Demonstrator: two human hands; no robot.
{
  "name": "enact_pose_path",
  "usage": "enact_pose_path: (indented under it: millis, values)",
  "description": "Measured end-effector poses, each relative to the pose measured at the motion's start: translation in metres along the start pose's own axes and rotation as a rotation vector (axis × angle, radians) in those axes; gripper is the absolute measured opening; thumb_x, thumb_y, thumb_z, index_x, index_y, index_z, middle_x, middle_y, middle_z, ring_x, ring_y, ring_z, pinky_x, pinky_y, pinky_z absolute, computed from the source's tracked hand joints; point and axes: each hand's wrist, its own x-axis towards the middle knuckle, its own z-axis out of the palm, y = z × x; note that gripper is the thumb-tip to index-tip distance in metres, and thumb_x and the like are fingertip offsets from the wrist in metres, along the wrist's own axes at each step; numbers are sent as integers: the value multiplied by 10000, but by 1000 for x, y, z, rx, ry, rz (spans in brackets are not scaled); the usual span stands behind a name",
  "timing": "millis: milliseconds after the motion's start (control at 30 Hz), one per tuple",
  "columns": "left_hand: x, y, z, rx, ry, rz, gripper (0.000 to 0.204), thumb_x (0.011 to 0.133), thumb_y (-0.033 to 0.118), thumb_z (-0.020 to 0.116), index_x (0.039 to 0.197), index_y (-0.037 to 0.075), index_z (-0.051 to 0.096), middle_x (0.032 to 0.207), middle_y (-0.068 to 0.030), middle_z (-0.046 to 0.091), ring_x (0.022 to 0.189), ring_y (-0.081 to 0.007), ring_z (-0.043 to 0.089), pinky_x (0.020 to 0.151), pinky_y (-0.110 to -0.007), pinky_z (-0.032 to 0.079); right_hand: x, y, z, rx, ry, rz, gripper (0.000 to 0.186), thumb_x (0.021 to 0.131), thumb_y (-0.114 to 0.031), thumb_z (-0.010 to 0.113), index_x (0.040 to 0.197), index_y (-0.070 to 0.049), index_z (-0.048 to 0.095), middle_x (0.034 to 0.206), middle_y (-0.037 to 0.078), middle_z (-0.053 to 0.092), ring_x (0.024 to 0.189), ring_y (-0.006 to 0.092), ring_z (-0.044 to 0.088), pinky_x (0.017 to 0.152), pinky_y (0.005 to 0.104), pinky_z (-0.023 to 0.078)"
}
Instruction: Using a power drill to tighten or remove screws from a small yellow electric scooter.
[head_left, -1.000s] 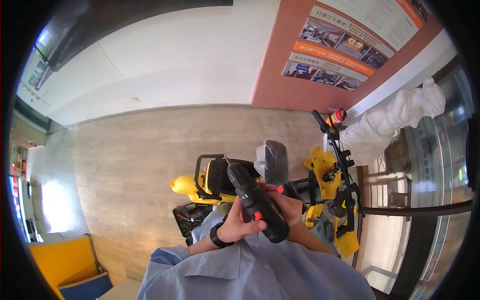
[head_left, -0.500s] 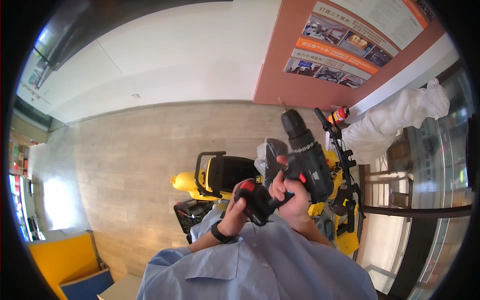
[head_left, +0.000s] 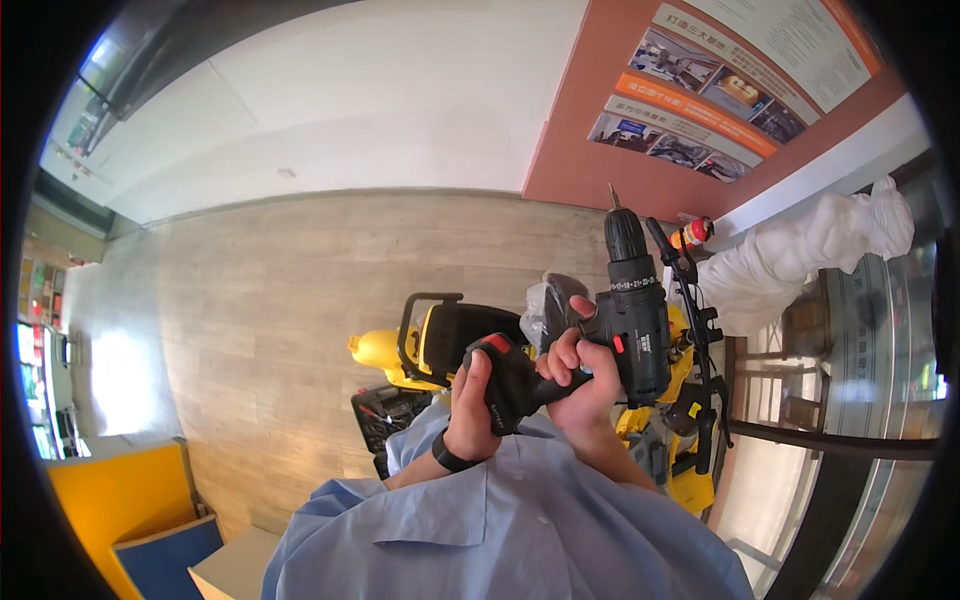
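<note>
A black cordless drill is held up in front of my chest, lying on its side with its chuck and thin bit pointing away from me. My right hand wraps round its handle, one finger stretched up near the trigger. At the handle's foot sits the battery pack, black with a red patch. My left hand, with a dark band at the wrist, grips this pack from the left. Its fingers are mostly hidden behind the pack.
Below stands a yellow wheeled machine with a black seat and handlebars. An open tool case lies on the floor. At the right are a fire extinguisher and a white statue; yellow and blue panels stand lower left.
The drill has swung so its bit points more straight ahead, and it looks sharper now. Both hands keep their hold. The whole view has shifted slightly.
</note>
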Motion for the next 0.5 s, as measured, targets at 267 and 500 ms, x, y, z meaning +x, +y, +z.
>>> enact_pose_path:
  millis: [267,500]
  values:
    - [0,12,9,-99,12,-19,509,1045,559,467,1249,108,585,1170,-69,679,1105,-201,651,1003,-356,500,11,7,4,48,1,-24,524,880,-141,546,1389,-57,457,727,14,457,558,109,420,633,323,413]
    - [-6,21,13,-119,39,-90,494,1047,559,468,1212,114,607,1125,-53,689,1065,-189,662,962,-347,518,-3,7,9,-11,79,15,546,870,-167,523,1410,-95,479,709,-25,421,566,92,418,636,306,400]
